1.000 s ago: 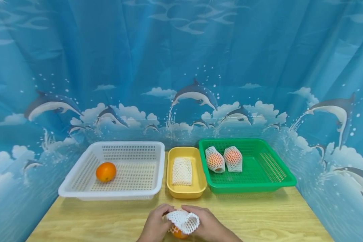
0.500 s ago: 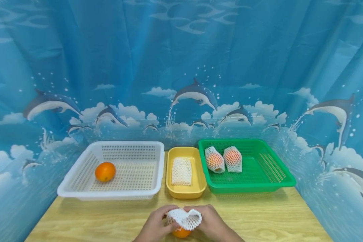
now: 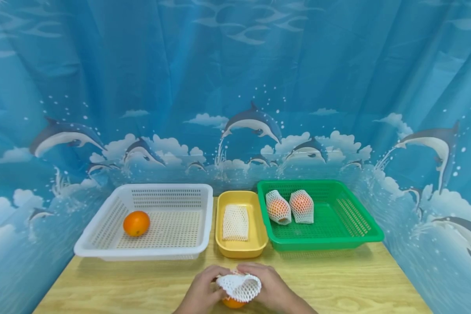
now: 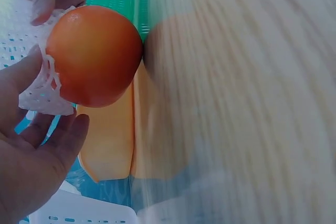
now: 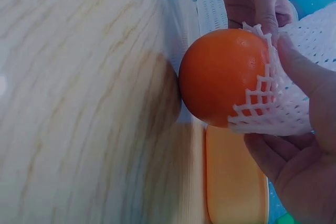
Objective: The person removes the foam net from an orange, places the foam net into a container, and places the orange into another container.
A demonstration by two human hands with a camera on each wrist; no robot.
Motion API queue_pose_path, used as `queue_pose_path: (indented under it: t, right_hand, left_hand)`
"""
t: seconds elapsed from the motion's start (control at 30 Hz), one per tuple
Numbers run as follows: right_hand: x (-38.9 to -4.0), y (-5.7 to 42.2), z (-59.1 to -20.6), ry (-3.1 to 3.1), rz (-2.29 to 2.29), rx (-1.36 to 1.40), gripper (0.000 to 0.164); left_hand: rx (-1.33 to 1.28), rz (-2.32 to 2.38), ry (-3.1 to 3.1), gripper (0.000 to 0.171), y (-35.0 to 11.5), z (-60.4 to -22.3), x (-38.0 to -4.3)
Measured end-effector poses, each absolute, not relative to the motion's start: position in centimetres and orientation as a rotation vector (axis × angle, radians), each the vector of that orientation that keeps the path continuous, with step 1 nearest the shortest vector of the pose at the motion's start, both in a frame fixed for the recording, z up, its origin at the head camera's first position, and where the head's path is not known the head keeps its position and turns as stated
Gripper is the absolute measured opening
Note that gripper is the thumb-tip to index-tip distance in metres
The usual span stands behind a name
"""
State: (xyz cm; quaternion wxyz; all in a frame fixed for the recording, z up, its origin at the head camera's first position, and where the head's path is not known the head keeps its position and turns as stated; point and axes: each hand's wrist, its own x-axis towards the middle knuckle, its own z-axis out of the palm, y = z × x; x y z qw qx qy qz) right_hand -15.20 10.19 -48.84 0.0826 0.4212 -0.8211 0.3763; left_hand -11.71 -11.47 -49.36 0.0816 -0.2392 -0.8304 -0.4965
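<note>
An orange (image 4: pixel 94 56) rests on the wooden table near its front, with a white foam net sleeve (image 3: pixel 239 286) over its upper part. The lower part of the fruit is bare. My left hand (image 3: pixel 203 288) grips the sleeve from the left, thumb on the near side and fingers behind. From the right, my right hand (image 3: pixel 268 285) pinches the sleeve's other side, its thumb (image 5: pixel 302 66) lying along the mesh. The sleeve's top end gapes above the fruit. In the right wrist view the net's lower edge (image 5: pixel 257 95) spreads over the orange's side.
A white basket (image 3: pixel 141 251) at the left holds one bare orange (image 3: pixel 136 223). In the yellow tray (image 3: pixel 241 253) in the middle lies a flat foam net (image 3: pixel 235 222). The green basket (image 3: pixel 325 245) at the right contains two netted oranges (image 3: pixel 278 207). A dolphin-print curtain hangs behind.
The sleeve has shifted slightly and its upper opening has changed shape. Both hands stay around it, and less of the orange shows below it in the head view than half a second ago.
</note>
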Motion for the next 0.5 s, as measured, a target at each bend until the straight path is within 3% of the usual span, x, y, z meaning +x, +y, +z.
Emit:
queue_pose_path:
  t: [0.5]
  right_hand:
    - [-14.84,9.74,-48.68,-2.475,1.289,1.265,0.042]
  left_hand:
    - [-0.513,-1.417,-2.497,0.036,-11.18,-49.15,-11.8]
